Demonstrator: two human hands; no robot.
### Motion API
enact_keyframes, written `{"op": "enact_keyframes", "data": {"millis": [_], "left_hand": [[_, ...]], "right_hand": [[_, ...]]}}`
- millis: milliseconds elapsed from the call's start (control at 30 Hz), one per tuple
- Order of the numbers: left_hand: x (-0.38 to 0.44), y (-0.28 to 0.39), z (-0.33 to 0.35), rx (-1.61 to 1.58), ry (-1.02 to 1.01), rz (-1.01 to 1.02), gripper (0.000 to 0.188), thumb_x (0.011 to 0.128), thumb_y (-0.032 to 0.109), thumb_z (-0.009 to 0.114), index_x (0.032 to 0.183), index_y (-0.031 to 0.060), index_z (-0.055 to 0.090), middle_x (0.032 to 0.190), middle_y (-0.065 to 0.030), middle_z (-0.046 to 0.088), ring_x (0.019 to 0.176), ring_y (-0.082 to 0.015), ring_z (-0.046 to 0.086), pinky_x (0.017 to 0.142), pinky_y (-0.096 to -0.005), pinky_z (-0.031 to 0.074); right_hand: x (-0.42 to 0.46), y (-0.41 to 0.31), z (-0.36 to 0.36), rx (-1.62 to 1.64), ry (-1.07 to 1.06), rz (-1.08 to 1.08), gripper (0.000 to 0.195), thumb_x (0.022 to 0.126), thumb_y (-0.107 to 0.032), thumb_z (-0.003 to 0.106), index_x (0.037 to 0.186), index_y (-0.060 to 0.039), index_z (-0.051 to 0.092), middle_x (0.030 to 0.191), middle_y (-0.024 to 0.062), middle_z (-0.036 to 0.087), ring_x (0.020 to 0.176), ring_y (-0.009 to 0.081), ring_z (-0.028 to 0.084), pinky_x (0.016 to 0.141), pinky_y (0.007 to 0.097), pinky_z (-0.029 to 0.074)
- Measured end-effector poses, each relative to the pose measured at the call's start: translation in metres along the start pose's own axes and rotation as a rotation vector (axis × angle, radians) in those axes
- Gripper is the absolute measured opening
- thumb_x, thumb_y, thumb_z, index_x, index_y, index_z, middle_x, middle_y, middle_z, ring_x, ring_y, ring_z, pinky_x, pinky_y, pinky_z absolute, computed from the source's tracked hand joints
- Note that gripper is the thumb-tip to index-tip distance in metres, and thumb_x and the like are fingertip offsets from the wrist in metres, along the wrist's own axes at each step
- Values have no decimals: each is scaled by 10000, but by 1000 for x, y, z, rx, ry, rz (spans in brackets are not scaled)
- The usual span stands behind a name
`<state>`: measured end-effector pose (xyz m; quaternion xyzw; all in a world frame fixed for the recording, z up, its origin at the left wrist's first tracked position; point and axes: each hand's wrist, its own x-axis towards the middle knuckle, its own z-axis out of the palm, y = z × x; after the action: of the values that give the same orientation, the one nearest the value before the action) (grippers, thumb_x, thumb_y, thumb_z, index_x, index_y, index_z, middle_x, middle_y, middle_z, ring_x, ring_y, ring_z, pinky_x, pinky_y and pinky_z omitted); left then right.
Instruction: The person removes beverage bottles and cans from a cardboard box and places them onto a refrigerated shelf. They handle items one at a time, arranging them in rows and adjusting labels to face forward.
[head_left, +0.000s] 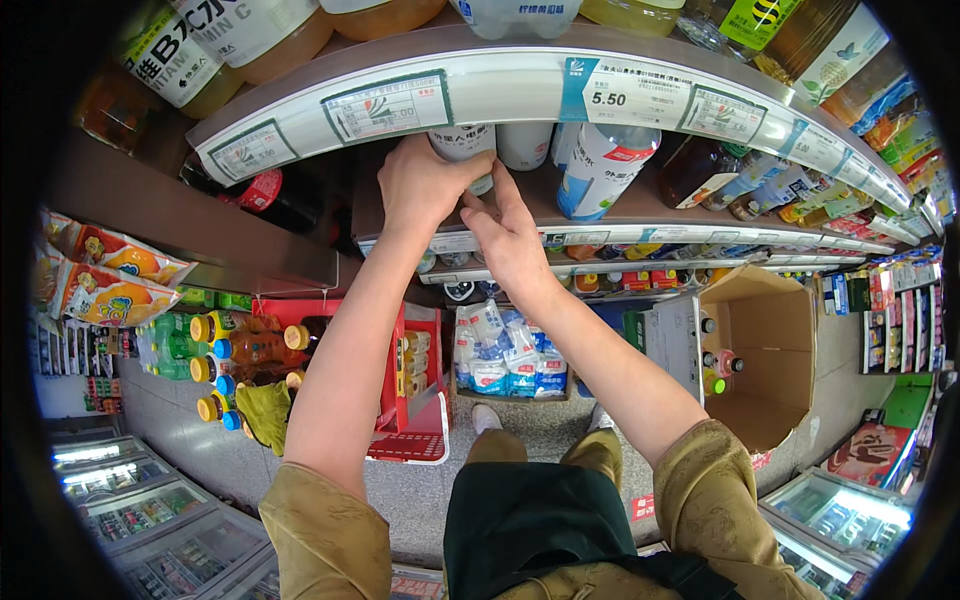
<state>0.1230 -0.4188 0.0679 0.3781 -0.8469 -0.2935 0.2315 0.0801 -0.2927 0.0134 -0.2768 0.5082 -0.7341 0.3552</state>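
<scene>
My left hand (424, 180) grips a white-labelled drink bottle (463, 142) at the front of a brown store shelf, under a price rail (517, 86). The bottle's top is hidden behind the rail. My right hand (506, 232) touches the same bottle low down with its fingertips, thumb and fingers apart. Just right of it stands another white-labelled bottle (523, 145). Farther right, a bottle with a blue and white label (606, 171) leans slightly at the shelf's front edge.
Below the shelf sit a carton of small blue and white packs (491, 377), an open cardboard box (757, 360) with a few bottles inside, and a red shopping basket (409, 446). Bottles with yellow and blue caps (240, 349) stand to the left. Glass-topped freezers (142, 502) line the lower left.
</scene>
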Motion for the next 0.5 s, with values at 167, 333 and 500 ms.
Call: {"op": "enact_keyframes", "data": {"millis": [167, 333, 500], "left_hand": [[24, -9, 5, 64, -40, 22, 691, 725, 550, 862, 1205, 64, 753, 1154, -184, 779, 1126, -354, 733, 981, -423, 559], [28, -9, 11, 67, -67, -6, 709, 725, 561, 867, 1216, 62, 755, 1197, -187, 768, 1157, -341, 722, 1013, -425, 543], [25, -27, 16, 16, -38, 9, 699, 737, 390, 922, 1268, -3, 695, 1194, -203, 758, 1111, -293, 741, 910, -389, 595]], "right_hand": [[20, 9, 2, 38, -7, -32, 809, 1017, 14, 519, 1682, 62, 61, 1712, 222, 281, 1561, 286, 387, 1185, 300, 376], [24, 13, -4, 42, -4, -4, 815, 1011, 18, 525, 1678, 71, 59, 1716, 229, 270, 1567, 307, 375, 1195, 310, 369], [0, 18, 0, 97, -8, 39, 817, 1010, 34, 536, 1684, 49, 74, 1729, 232, 237, 1586, 364, 318, 1216, 362, 366]]}}
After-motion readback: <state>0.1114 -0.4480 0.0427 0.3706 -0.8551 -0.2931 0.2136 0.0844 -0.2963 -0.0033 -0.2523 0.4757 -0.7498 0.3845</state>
